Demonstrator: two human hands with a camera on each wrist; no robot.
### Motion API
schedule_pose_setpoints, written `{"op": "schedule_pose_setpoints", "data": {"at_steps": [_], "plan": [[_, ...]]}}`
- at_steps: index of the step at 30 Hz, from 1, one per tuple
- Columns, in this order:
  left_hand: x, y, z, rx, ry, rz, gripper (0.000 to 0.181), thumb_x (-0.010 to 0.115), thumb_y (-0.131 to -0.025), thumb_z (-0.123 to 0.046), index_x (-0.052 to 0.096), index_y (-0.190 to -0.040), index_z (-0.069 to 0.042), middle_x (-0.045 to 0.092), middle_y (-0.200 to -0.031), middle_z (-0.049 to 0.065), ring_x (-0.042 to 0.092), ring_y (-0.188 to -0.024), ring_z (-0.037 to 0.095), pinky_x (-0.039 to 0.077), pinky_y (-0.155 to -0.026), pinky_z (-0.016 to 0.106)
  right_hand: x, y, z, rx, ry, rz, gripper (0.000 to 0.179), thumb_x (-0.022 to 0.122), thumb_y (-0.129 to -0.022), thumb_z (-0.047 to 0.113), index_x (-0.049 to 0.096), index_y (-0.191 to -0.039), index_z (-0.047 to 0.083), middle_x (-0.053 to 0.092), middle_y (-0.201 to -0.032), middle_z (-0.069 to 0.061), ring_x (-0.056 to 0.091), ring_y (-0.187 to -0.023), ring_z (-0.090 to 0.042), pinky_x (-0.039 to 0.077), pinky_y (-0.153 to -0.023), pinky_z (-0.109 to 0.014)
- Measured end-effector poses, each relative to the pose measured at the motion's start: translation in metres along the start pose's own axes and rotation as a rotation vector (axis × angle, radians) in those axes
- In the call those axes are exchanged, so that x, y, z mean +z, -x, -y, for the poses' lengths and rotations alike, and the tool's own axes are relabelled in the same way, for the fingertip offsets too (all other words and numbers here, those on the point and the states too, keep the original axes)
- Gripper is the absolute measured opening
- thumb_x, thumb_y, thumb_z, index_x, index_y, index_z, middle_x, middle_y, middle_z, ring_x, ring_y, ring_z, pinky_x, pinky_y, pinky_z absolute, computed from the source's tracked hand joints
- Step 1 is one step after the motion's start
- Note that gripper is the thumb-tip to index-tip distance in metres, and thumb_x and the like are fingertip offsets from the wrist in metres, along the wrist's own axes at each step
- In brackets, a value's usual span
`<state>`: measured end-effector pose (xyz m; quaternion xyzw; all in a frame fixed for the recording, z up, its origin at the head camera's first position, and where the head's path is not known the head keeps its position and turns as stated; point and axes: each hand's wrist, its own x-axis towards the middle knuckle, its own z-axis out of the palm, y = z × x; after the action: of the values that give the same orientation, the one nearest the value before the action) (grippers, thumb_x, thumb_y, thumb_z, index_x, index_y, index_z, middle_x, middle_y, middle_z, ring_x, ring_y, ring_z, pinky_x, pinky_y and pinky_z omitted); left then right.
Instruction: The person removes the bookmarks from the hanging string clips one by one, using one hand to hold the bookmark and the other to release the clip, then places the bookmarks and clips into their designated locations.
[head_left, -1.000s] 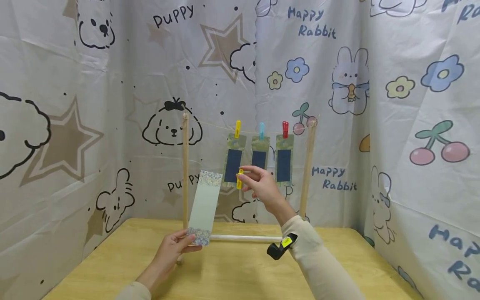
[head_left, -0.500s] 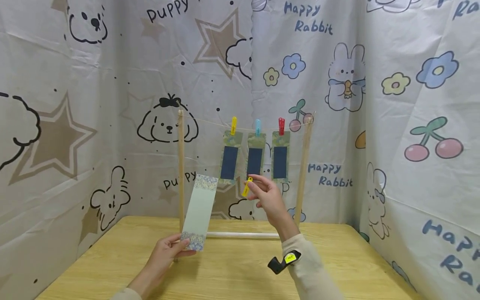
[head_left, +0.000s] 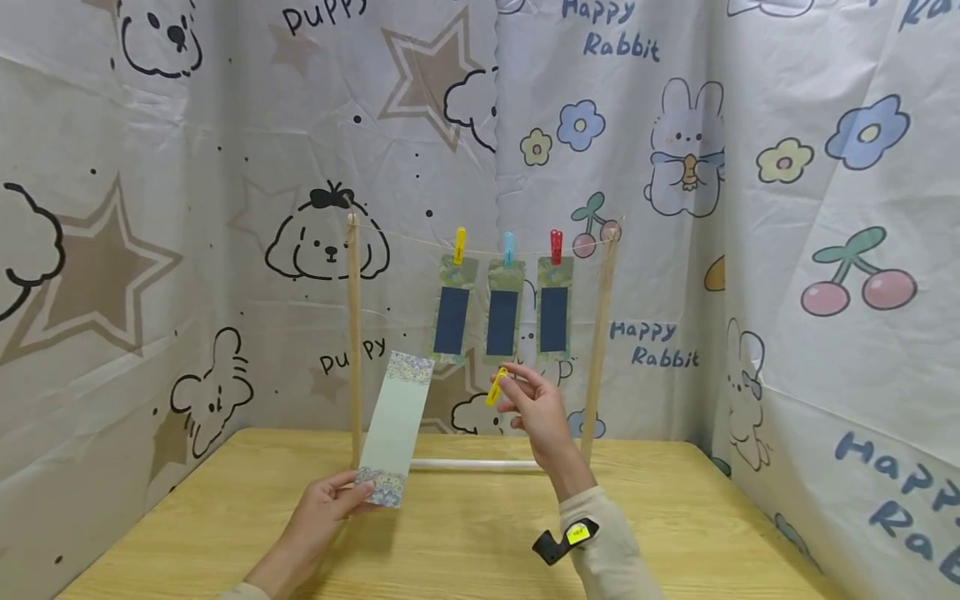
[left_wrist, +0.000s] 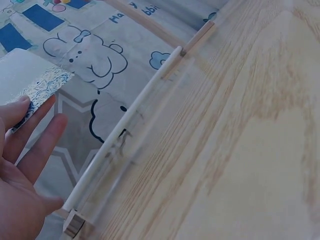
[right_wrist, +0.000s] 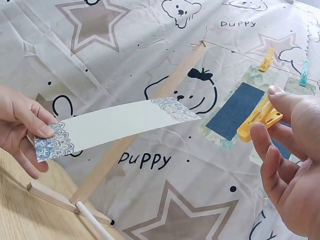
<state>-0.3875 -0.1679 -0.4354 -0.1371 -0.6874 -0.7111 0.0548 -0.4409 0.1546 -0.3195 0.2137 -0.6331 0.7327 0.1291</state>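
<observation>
My left hand [head_left: 318, 517] pinches the lower end of a pale bookmark-like paper card [head_left: 395, 417] with blue lacy patterned ends. The card tilts upward in front of the rack's left post. In the right wrist view its plain middle [right_wrist: 112, 125] faces the camera. Between thumb and fingers, my right hand [head_left: 542, 417] pinches a yellow clothespin [head_left: 496, 388], below the hanging cards and right of the pale card. Clipped on the string are three green-edged cards with dark blue centres: the left card [head_left: 452, 321] by a yellow clothespin [head_left: 460, 246], the middle card [head_left: 502, 321] by a light blue clothespin [head_left: 509, 248], the right card [head_left: 553, 319] by a red clothespin [head_left: 556, 247].
A wooden rack has a left post [head_left: 355, 342], a right post [head_left: 602, 342] and a white lower bar [head_left: 472, 465]. Its string [head_left: 405, 243] runs between the post tops. It stands on a wood-grain table [head_left: 465, 542], with printed curtains [head_left: 300, 150] behind and at both sides.
My right hand with the yellow clothespin has moved down and slightly right, and the clothespin has tilted. The left hand and pale card have lowered slightly. The whole view has shifted a little.
</observation>
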Motion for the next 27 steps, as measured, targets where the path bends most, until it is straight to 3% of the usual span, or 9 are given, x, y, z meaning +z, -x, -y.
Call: {"op": "schedule_pose_setpoints", "data": {"at_steps": [3,8,10,17,23,27], "plan": [[-0.001,0.003,-0.003,-0.002,-0.042,-0.023,0.044,0.064,-0.104,-0.015,0.057,-0.135,0.015,0.075,-0.108,0.017,0.075,-0.096,0.024,0.049,-0.097,0.029,0.0,0.001,0.0,0.015,-0.022,0.002,0.042,0.066,-0.104,0.018,0.059,-0.143,0.005,0.073,-0.12,-0.008,0.067,-0.072,-0.011,0.043,-0.051,-0.02],[-0.002,0.006,-0.007,-0.027,-0.07,-0.085,0.042,0.067,-0.102,-0.016,0.061,-0.132,0.012,0.076,-0.103,0.015,0.074,-0.096,0.029,0.045,-0.104,0.05,-0.002,0.001,-0.004,-0.002,-0.06,0.025,0.047,0.064,-0.106,0.02,0.054,-0.148,0.002,0.072,-0.123,-0.009,0.066,-0.072,-0.011,0.043,-0.052,-0.02],[-0.003,0.007,-0.007,-0.037,-0.087,-0.098,0.038,0.069,-0.101,-0.016,0.065,-0.129,0.01,0.076,-0.1,0.013,0.073,-0.094,0.028,0.045,-0.102,0.051,-0.004,0.0,-0.007,-0.019,-0.06,0.032,0.047,0.064,-0.106,0.021,0.054,-0.147,0.0,0.072,-0.123,-0.01,0.065,-0.072,-0.011,0.043,-0.053,-0.02],[-0.006,0.013,-0.007,-0.037,-0.154,-0.006,0.033,0.068,-0.101,-0.012,0.064,-0.122,0.013,0.074,-0.099,0.009,0.07,-0.092,0.021,0.052,-0.093,0.042,-0.017,0.002,-0.019,-0.02,-0.03,0.007,0.038,0.063,-0.106,0.021,0.062,-0.141,0.006,0.072,-0.119,-0.008,0.064,-0.073,-0.011,0.042,-0.054,-0.02],[-0.008,0.015,-0.009,-0.054,-0.221,-0.045,0.026,0.069,-0.1,-0.014,0.068,-0.111,0.009,0.073,-0.093,0.008,0.067,-0.09,0.022,0.048,-0.087,0.039,-0.019,0.005,-0.024,-0.032,-0.159,-0.008,0.041,0.063,-0.106,0.022,0.061,-0.142,0.003,0.073,-0.117,-0.007,0.061,-0.072,-0.01,0.041,-0.054,-0.02],[-0.01,0.016,-0.011,-0.07,-0.219,-0.043,0.018,0.069,-0.1,-0.013,0.063,-0.096,0.003,0.065,-0.075,0.005,0.054,-0.07,0.016,0.042,-0.073,0.033,-0.019,0.005,-0.027,-0.038,-0.194,-0.032,0.041,0.062,-0.106,0.023,0.061,-0.141,0.001,0.074,-0.113,-0.006,0.059,-0.073,-0.011,0.04,-0.055,-0.02]]}}
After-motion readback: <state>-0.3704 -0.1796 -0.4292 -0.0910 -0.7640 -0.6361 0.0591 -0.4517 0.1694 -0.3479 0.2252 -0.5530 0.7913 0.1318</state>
